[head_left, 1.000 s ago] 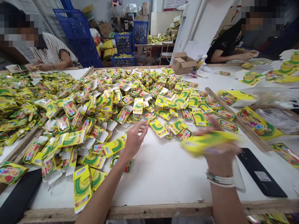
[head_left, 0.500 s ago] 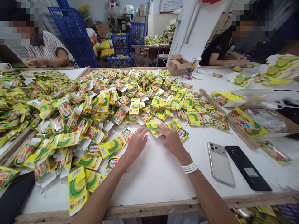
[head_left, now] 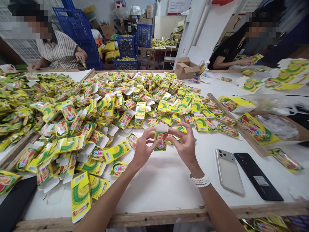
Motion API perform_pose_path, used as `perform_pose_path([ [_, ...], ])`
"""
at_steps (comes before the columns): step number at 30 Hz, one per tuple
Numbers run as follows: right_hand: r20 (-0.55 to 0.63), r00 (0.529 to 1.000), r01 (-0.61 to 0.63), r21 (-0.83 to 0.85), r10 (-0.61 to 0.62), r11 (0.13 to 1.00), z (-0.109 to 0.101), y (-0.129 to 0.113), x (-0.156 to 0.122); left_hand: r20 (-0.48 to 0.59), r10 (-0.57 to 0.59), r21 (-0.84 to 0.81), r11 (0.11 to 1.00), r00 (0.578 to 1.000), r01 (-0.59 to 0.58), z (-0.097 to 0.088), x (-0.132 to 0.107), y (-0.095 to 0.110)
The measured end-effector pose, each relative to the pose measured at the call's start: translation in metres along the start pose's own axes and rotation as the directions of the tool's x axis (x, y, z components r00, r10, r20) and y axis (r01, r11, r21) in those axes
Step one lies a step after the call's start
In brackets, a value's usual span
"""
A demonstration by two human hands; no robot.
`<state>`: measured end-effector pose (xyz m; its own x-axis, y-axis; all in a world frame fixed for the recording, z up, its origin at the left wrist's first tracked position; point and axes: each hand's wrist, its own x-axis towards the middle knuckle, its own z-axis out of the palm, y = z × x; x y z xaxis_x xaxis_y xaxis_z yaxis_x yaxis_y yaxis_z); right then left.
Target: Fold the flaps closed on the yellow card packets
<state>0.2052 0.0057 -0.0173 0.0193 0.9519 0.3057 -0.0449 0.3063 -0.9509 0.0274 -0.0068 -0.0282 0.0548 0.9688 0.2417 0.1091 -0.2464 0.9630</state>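
Observation:
Between both hands a small yellow-and-green printed carton [head_left: 160, 138] is held upright above the white table, its white flap raised at the top. My left hand [head_left: 144, 149] pinches its left side with thumb and fingers. On the other side, my right hand [head_left: 185, 144], with a white beaded bracelet at the wrist, grips the right edge between thumb and forefinger. Beyond the hands spreads a big heap of similar cartons [head_left: 141, 111], many with white flaps standing open. A few loose cartons [head_left: 117, 152] lie by my left forearm.
Two phones, one silver [head_left: 229, 172] and one black [head_left: 258, 176], lie to the right. A wooden strip [head_left: 238, 125] borders the heap. Small packets [head_left: 14, 109] pile up at far left. Two people work across the table; an open cardboard box [head_left: 186, 67] stands between them.
Both hands have lifted a carton from the near edge of the heap and brought it upright between them. The person at left has moved an arm; the one at right now raises a yellow piece.

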Motion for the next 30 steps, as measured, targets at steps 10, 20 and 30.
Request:
perform_pose_path([
  [10,0.024,0.998,0.052,-0.086,-0.050,0.995,-0.002,0.008,0.002,0.037,-0.085,-0.129,0.988,0.996,0.089,-0.001,0.001,0.000],
  [20,0.185,0.980,0.100,-0.162,-0.069,0.982,-0.008,0.016,0.005,0.101,-0.086,-0.050,0.995,0.991,0.091,-0.002,0.003,0.002],
  [30,0.087,0.985,-0.151,0.048,0.146,0.987,-0.012,0.010,0.009,0.213,-0.123,0.019,0.992,0.969,0.122,-0.002,0.002,-0.002],
])
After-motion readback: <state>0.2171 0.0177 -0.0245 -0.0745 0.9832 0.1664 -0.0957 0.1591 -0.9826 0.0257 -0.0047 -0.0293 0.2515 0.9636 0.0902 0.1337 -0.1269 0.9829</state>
